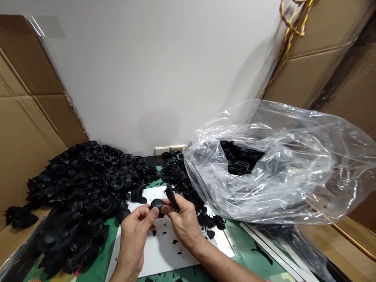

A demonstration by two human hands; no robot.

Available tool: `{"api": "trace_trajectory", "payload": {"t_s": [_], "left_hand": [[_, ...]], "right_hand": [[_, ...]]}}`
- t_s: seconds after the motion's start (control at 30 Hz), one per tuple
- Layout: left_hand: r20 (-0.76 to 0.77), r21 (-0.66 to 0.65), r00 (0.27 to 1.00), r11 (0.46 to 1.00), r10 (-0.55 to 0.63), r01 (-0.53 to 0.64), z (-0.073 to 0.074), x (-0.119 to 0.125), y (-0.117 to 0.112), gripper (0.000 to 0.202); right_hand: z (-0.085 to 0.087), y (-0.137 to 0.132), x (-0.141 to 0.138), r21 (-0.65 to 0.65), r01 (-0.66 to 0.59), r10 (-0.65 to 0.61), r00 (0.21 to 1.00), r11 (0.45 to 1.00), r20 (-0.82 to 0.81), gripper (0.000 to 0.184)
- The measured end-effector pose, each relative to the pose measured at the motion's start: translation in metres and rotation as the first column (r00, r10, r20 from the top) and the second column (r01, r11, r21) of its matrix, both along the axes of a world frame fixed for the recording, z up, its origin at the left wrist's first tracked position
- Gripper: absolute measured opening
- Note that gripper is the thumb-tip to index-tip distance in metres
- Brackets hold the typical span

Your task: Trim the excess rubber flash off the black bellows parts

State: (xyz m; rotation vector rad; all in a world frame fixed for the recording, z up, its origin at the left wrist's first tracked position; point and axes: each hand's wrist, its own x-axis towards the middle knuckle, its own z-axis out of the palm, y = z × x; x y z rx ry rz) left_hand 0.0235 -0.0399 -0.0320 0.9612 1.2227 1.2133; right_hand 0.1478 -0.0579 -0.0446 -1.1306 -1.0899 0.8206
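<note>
My left hand (135, 229) pinches a small black rubber part (156, 204) with a rounded dome, held above a white sheet (164, 250). My right hand (182, 219) grips the same part from the right, and a thin black strip of rubber flash (171, 197) sticks up between its thumb and fingers. Both hands are closed. Black scraps lie on the sheet below them.
A big heap of black ribbed rubber parts (88, 188) fills the left of the green mat (246, 250). On the right, a clear plastic bag (279, 164) holds more of them. Cardboard boxes (23, 117) stand at both sides, and a white wall behind.
</note>
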Motion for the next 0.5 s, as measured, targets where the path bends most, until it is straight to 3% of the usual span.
{"api": "trace_trajectory", "payload": {"t_s": [0.07, 0.13, 0.23, 0.37, 0.43, 0.5], "left_hand": [[-0.081, 0.064, 0.995, 0.997, 0.052, -0.046, 0.003, -0.001, 0.001, 0.042], [-0.112, 0.065, 0.993, 0.997, -0.039, 0.046, 0.009, 0.0, 0.002, 0.046], [-0.087, 0.015, 0.978, 0.981, -0.191, 0.193, 0.016, 0.004, 0.002, 0.037], [-0.051, 0.02, 0.984, 0.985, -0.173, 0.174, 0.014, 0.009, -0.001, 0.033], [-0.066, 0.041, 0.981, 0.982, -0.182, 0.185, 0.01, 0.009, -0.001, 0.031], [-0.084, 0.063, 0.978, 0.978, -0.192, 0.197, 0.007, 0.008, -0.002, 0.028]], "right_hand": [[0.0, 0.001, 0.006, -0.003, -0.043, 0.043, 0.999, 0.999, -0.01, 0.008], [0.0, 0.003, 0.012, -0.011, -0.091, 0.091, 0.996, 0.996, -0.01, 0.008], [-0.002, 0.007, 0.015, -0.034, -0.121, 0.119, 0.99, 0.992, -0.076, 0.006], [-0.003, 0.009, 0.013, -0.057, -0.142, 0.13, 0.975, 0.988, -0.181, 0.014], [-0.002, 0.008, 0.012, -0.038, -0.09, 0.086, 0.991, 0.995, -0.105, 0.016], [-0.001, 0.005, 0.011, 0.04, 0.007, -0.011, 0.996, 0.999, 0.083, 0.015]]}}
